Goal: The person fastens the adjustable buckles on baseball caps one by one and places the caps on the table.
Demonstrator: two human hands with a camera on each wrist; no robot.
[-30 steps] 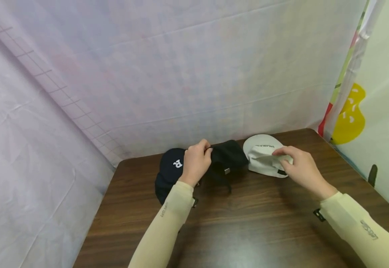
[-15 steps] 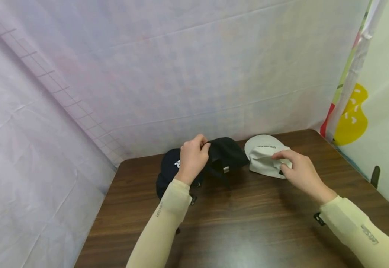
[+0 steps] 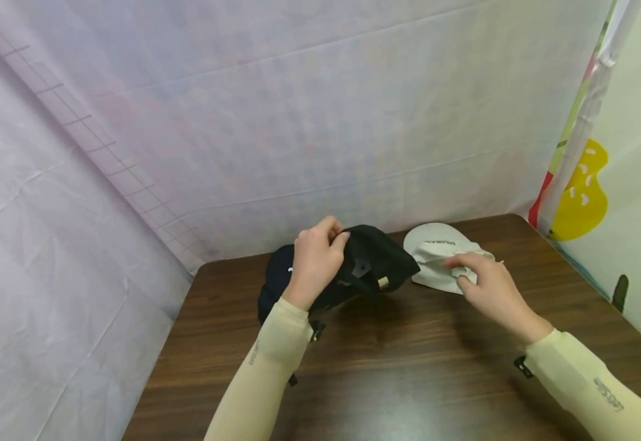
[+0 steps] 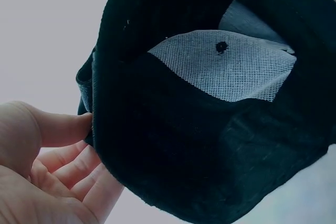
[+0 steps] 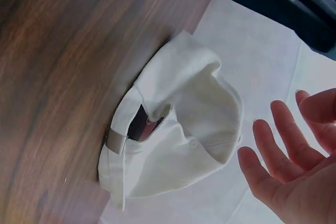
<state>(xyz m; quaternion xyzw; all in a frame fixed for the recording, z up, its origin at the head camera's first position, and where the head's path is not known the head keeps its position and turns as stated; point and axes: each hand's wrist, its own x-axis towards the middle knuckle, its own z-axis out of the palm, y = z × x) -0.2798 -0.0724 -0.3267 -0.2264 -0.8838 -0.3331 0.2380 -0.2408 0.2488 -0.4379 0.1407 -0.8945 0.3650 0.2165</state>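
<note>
My left hand [image 3: 316, 263] pinches the edge of a black cap [image 3: 381, 254] between thumb and fingers, and the cap is tilted with its inside partly showing. In the left wrist view the opening of the black cap [image 4: 173, 140] faces the camera, showing a pale mesh lining. Behind the left hand a navy cap [image 3: 277, 272] lies on the table, mostly covered. Over a white cap [image 3: 433, 269] hovers my right hand [image 3: 488, 288], its fingers loosely bent. The right wrist view shows those fingers apart from the white cap [image 5: 184, 129], whose back strap is visible.
The dark wood table [image 3: 409, 380] ends at the back against a pale hanging cloth [image 3: 298, 122]. A patterned white cloth [image 3: 629, 233] hangs along the right side. The caps sit close together near the back edge.
My left hand has lifted and tilted the black cap, so more of its inside shows. The right hand has shifted slightly left, and the white cap's back part stands a little higher.
</note>
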